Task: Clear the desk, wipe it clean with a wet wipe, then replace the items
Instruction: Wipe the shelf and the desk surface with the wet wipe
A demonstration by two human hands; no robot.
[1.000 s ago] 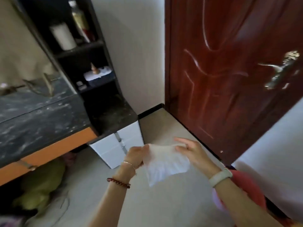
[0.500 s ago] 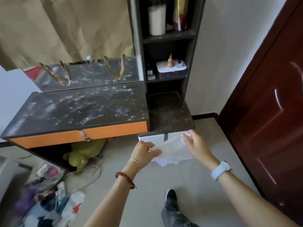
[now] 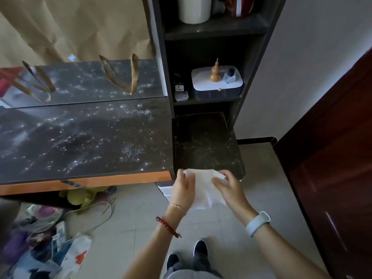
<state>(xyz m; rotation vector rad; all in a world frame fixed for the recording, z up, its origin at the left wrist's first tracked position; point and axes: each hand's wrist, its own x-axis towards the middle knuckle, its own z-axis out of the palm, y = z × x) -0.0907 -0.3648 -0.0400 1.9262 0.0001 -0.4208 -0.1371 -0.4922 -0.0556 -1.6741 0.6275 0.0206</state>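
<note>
A white wet wipe (image 3: pixel 202 186) hangs spread between both hands, just in front of the desk's lower right section (image 3: pixel 205 150). My left hand (image 3: pixel 182 190) pinches its left top corner and my right hand (image 3: pixel 228 186) pinches its right top corner. The dark speckled desk top (image 3: pixel 84 137) with an orange front edge lies bare to the left of the hands, with a mirror (image 3: pixel 80 81) standing behind it.
A dark shelf tower (image 3: pixel 213 31) rises at the right with a white box (image 3: pixel 216 81), a small gourd figure and a white cylinder. Several items and bags (image 3: pixel 50 242) lie on the floor at lower left. A dark red door (image 3: pixel 332 158) stands right.
The view has swung left from the door to the desk. Both hands carried the wipe up to the desk's front edge and spread it wider.
</note>
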